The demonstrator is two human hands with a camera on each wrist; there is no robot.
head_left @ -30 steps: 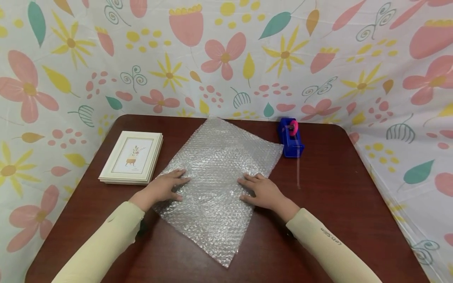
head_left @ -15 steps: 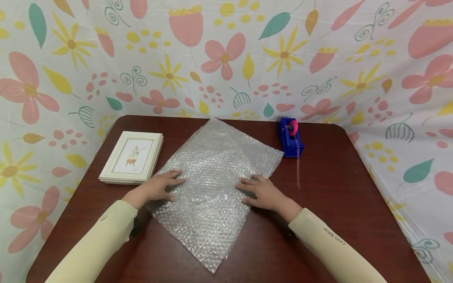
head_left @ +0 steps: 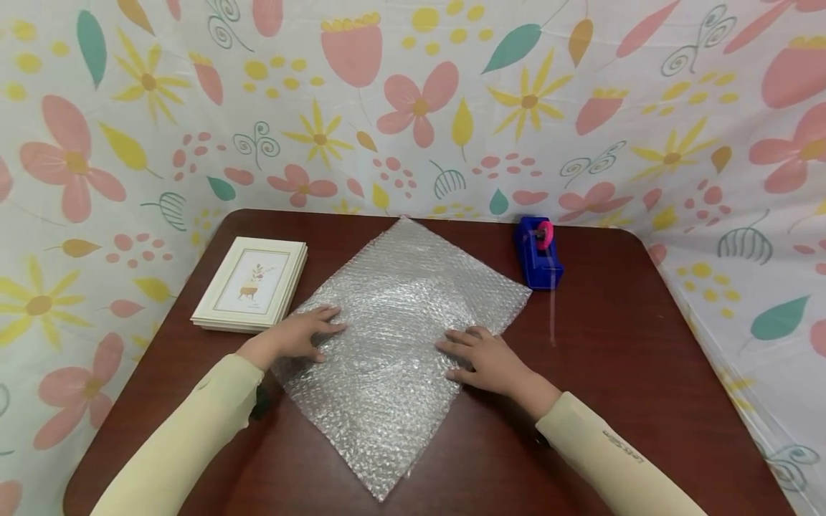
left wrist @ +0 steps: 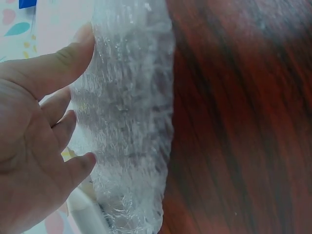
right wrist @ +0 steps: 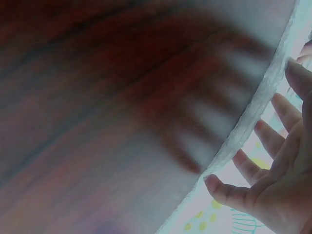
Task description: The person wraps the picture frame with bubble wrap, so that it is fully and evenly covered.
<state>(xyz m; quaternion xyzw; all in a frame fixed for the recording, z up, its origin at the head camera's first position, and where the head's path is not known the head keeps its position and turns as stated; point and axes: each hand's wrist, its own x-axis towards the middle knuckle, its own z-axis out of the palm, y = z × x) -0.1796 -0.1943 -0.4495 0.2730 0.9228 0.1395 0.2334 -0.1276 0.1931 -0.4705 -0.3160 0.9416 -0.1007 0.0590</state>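
A sheet of clear bubble wrap [head_left: 387, 287] lies flat and askew on the dark wooden table, one corner pointing toward me. My left hand [head_left: 297, 335] rests on its left side with fingers spread. On the right side, my right hand [head_left: 490, 362] touches the sheet, its fingers spread too. Neither hand grips anything. In the left wrist view the thumb and fingertips meet the bubble wrap [left wrist: 131, 97] near its edge. The right wrist view shows the fingertips of the right hand [right wrist: 278, 170] along the sheet's edge [right wrist: 253, 107].
Left of the sheet sits a stack of cream picture frames [head_left: 252, 287], the top one showing a potted plant. A blue tape dispenser [head_left: 538, 254] with a pink hub stands beyond the right corner, a strip of tape hanging from it. A floral cloth [head_left: 419, 158] surrounds the table [head_left: 619, 344].
The bubble wrap has turned slightly clockwise: its near corner moved left and its right corner came nearer me. Both hands stayed on it with fingers spread. The head view shifted a little.
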